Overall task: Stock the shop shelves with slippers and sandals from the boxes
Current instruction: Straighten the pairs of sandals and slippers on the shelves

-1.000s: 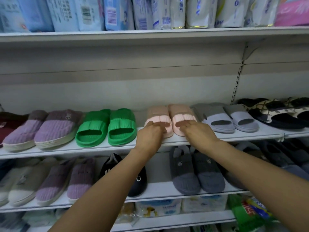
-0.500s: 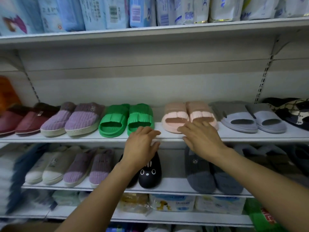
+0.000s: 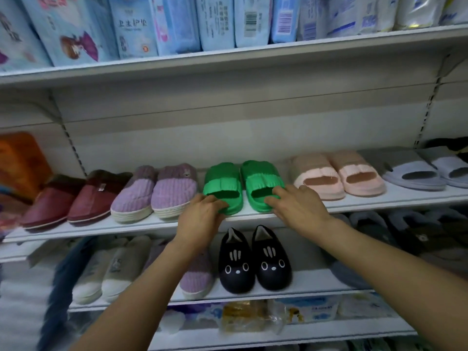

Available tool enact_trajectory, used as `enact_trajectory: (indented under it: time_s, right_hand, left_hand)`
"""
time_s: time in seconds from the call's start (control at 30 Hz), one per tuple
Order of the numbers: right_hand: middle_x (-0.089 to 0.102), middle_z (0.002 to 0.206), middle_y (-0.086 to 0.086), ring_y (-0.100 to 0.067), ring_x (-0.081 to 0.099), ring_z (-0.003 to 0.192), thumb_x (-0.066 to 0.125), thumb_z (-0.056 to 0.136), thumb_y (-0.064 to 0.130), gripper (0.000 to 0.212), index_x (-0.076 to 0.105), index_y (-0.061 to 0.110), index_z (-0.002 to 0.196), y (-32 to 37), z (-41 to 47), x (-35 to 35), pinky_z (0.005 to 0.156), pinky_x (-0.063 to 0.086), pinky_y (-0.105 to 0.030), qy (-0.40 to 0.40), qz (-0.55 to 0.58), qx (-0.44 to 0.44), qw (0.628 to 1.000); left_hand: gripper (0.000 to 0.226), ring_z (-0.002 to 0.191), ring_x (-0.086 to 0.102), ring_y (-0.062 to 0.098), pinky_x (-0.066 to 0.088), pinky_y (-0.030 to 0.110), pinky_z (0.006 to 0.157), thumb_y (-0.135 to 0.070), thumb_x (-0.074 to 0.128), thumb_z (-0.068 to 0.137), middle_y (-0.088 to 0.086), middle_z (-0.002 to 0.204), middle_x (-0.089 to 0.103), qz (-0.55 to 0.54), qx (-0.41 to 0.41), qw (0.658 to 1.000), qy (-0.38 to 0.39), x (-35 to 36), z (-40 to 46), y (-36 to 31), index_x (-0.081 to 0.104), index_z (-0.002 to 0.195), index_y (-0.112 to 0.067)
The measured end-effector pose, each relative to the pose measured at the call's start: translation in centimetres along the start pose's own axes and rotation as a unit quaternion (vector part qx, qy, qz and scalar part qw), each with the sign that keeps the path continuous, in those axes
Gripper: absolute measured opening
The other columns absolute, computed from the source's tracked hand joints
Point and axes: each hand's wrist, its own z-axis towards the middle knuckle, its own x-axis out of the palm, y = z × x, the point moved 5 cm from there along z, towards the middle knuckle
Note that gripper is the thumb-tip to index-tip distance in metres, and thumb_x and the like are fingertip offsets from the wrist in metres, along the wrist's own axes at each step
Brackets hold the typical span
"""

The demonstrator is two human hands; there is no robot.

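White metal shop shelving (image 3: 253,59) fills the view, several tiers deep. Top tier: a row of pale blue upright packs (image 3: 177,21) standing side by side, barcodes and printed characters on some.

Middle shelf (image 3: 379,201) carries paired footwear in a line, toes toward the front edge. From the left: maroon closed slippers (image 3: 73,201), lilac knitted slippers (image 3: 157,192), green slides (image 3: 240,184), pink slides (image 3: 339,177), grey slides (image 3: 428,171); a dark pair at the far right edge, mostly cut off. An orange package (image 3: 20,160) stands at the far left of this tier.

Shelf below (image 3: 316,291): beige slippers (image 3: 111,272), a lilac slipper partly hidden behind the left forearm, black cat-face slippers (image 3: 255,262), blurred grey pairs to the right. Lowest tier holds bagged goods, too blurred to name.

Both bare arms reach up from the bottom of the view to the green slides. Left hand (image 3: 200,221) rests on the toe of the left slide, fingers bent over its front rim, gripping it. Right hand (image 3: 296,211) lies on the toe of the right slide, fingers curled onto its front edge, thumb side toward the pink pair. The green slides sit flat on the shelf, side by side and touching, close between the lilac and pink pairs.
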Motion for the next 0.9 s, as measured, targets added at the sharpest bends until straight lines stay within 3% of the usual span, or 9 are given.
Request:
enact_trajectory:
  time_s: [0.23,0.37,0.9]
  right_hand:
    - [0.059,0.103,0.001,-0.023,0.052,0.107,0.044,0.093,0.016,0.025,0.054,0.021,0.115,1.6,1.4,0.1,0.058,0.033,-0.03,0.034,-0.023,0.032,0.999]
    - [0.061,0.104,-0.001,-0.023,0.05,0.108,0.043,0.093,0.014,0.024,0.054,0.021,0.114,1.5,1.8,0.0,0.063,0.04,-0.033,0.041,0.002,0.052,0.998]
    - [0.06,0.102,-0.004,-0.027,0.054,0.102,0.043,0.087,0.005,0.03,0.052,0.015,0.113,1.1,2.0,0.4,0.061,0.036,-0.034,0.038,-0.031,-0.005,0.999]
  left_hand:
    - [0.025,0.104,0.055,0.025,0.049,0.038,0.08,-0.025,0.051,0.092,-0.001,0.108,0.064,-0.013,0.049,0.998,0.036,0.5,1.9,-0.2,0.066,0.112,-0.024]
    - [0.026,0.102,0.057,0.029,0.05,0.039,0.079,-0.02,0.053,0.089,0.004,0.106,0.065,-0.031,0.054,0.997,0.038,0.6,2.6,-0.3,0.067,0.11,-0.024]
    - [0.026,0.104,0.057,0.026,0.051,0.037,0.075,-0.019,0.05,0.092,0.002,0.107,0.063,0.023,0.034,0.999,0.026,0.5,2.6,-1.1,0.064,0.113,-0.025]
